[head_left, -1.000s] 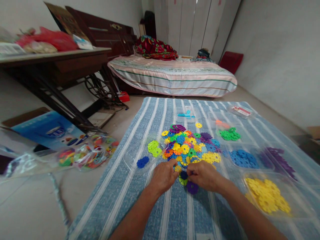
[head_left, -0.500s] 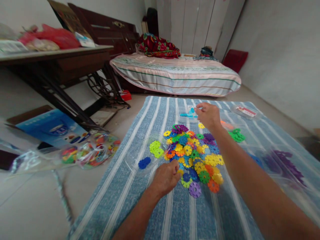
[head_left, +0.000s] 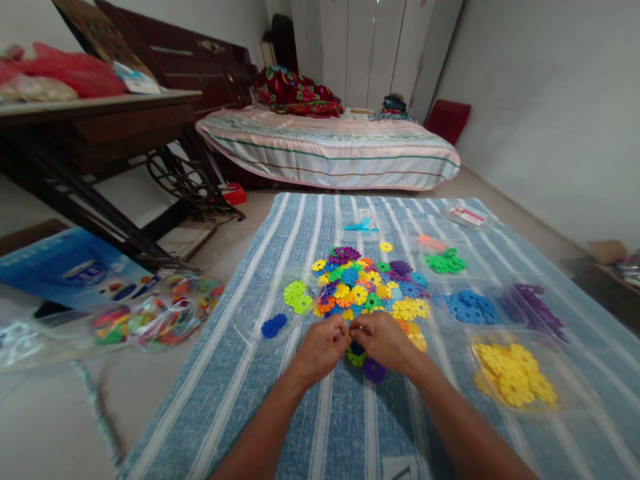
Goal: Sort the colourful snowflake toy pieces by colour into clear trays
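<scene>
left hand (head_left: 323,348) and right hand (head_left: 384,339): fingertips close together, curled narrow; cannot tell what they grip | disc pile (head_left: 359,295): just beyond fingers | purple disc (head_left: 374,371): near side of right fingers | yellow discs (head_left: 516,381): well right of them

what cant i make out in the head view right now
All in the head view:
Anything pinched by the left hand or right hand: hidden by the curled hands.
Lower pieces in the pile of notched plastic discs: covered by upper ones.
Print on the red-and-white label: too small, blurred.
Blue carton, left end: cut off by left edge.
</scene>
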The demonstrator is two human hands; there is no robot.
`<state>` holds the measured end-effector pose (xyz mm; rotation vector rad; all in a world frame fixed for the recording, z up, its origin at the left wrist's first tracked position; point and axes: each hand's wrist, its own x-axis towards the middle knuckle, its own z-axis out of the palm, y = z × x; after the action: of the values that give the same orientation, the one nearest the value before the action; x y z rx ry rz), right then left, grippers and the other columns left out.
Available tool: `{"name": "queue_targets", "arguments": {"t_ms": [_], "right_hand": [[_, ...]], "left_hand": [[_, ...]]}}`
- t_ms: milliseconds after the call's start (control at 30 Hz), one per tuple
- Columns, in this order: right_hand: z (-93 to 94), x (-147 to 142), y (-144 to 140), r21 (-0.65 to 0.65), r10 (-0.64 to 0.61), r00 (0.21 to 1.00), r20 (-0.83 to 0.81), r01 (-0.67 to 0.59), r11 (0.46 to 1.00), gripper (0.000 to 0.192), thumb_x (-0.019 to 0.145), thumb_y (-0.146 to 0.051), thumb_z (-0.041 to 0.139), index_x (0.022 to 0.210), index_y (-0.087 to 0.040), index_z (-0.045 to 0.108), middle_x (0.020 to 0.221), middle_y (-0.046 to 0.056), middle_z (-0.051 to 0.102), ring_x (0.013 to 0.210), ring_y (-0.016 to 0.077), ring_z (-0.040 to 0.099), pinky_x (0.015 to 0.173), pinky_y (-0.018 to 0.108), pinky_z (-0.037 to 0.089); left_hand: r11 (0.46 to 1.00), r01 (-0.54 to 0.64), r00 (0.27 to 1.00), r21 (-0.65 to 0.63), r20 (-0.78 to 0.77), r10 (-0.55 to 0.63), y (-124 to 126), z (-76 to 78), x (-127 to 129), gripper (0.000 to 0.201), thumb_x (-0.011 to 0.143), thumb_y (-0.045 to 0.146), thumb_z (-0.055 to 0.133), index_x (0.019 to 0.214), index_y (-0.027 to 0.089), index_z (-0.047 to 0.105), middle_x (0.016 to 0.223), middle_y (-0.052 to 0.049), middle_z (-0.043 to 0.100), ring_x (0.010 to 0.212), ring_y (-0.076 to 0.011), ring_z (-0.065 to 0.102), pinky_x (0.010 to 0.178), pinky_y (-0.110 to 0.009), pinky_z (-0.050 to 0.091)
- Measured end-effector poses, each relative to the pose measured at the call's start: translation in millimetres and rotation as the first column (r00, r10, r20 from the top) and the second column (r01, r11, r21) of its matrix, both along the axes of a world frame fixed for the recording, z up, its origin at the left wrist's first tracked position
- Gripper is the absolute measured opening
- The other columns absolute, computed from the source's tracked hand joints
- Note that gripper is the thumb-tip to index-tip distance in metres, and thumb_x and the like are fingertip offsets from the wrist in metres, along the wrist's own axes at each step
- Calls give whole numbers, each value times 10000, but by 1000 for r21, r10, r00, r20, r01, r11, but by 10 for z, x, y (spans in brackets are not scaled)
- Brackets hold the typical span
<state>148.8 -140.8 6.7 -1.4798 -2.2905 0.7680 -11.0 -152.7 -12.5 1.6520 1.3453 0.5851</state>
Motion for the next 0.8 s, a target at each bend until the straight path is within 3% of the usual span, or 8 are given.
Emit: {"name": "queue_targets", "arguments": {"t_ms": [167,300,433,600,667,800], "right_hand": [[-3,74,-127,-14,-55,998,-30,55,998,198,805,-226,472,721,-223,651,689,-17,678,665,134,613,577,200,364],[116,297,-249,-6,-137,990,-18,137,991,224,829,-299,453,699,-220,618,659,-5,654,624,140,590,565,217,342],[301,861,-422,81,-292,954,66,287,955,282,850,-356,379,716,-234,595,599,4,622,575,156,570,565,249,334],[407,1583,-666,246,-535,788,304,478,843,288,794,-478,405,731,-279,602,586,38,635,552,220,582,527,299,325],[388,1610,-733,246,-553,764,333,496,833,284,779,-498,419,755,-290,610,589,42,642,544,231,586,513,305,325],[270,1148,-772,76,-366,884,291,360,930,276,840,-445,398,854,-292,627,587,11,649,556,201,605,531,281,330]], "left_hand": [[999,44,999,-23,16,-44,-10,-3,50,56,748,227,459,724,186,488,505,70,467,491,-95,452,490,-208,304],[999,30,998,10,-56,-30,0,-4,39,83,733,249,498,772,182,526,480,83,444,467,-94,419,488,-211,291],[999,32,991,44,-132,-26,9,-7,12,104,751,272,497,777,184,546,505,68,481,504,-109,460,509,-217,304],[997,47,966,60,-258,-30,-4,44,32,105,765,257,486,758,191,568,509,55,483,537,-122,485,529,-223,305],[997,58,951,52,-308,-39,-14,71,50,106,761,252,493,763,193,582,515,51,492,552,-127,496,538,-224,309],[995,90,929,47,-363,-67,-36,107,70,163,751,305,536,842,200,620,565,39,547,597,-137,532,552,-225,320]]}}
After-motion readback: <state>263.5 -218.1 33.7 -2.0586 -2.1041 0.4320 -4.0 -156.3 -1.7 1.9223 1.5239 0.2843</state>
